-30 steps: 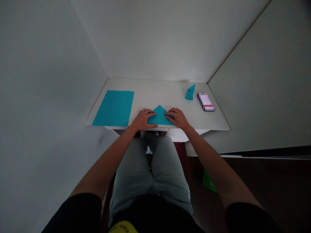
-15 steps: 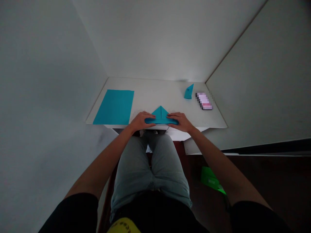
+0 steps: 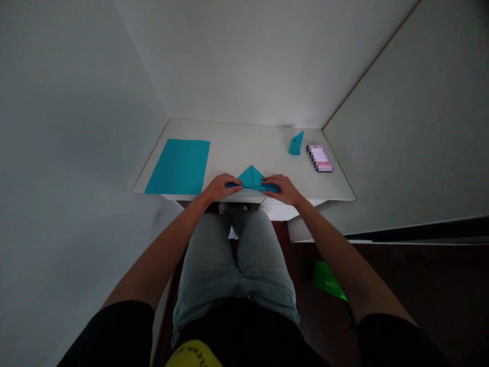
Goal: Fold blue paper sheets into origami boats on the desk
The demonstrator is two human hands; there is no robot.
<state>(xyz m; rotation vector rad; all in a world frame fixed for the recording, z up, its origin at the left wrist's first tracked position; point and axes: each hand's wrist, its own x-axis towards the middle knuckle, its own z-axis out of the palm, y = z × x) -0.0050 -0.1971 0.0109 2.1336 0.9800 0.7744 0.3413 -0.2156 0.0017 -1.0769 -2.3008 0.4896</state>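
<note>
We have both hands on a folded teal paper (image 3: 251, 179), which lies on a white desk (image 3: 244, 140) close to its near edge, midway between left and right. The paper forms a triangle with its peak pointing far, and a narrow folded strip runs along its near side. Our left hand (image 3: 220, 187) holds the left end of that strip, with the fingers (image 3: 232, 180) close together and curled over it. Our right hand (image 3: 281, 189) holds the right end in the same narrow way, its fingers (image 3: 270, 180) resting on the paper. The hands sit just apart, with the triangle between them.

To the left lies a flat teal sheet (image 3: 178, 166). Far right on the desk stands a small folded teal piece (image 3: 295, 143), just beside a blurred phone (image 3: 319, 158). Below the desk on the right, a green object (image 3: 327, 280) lies on the dark floor.
</note>
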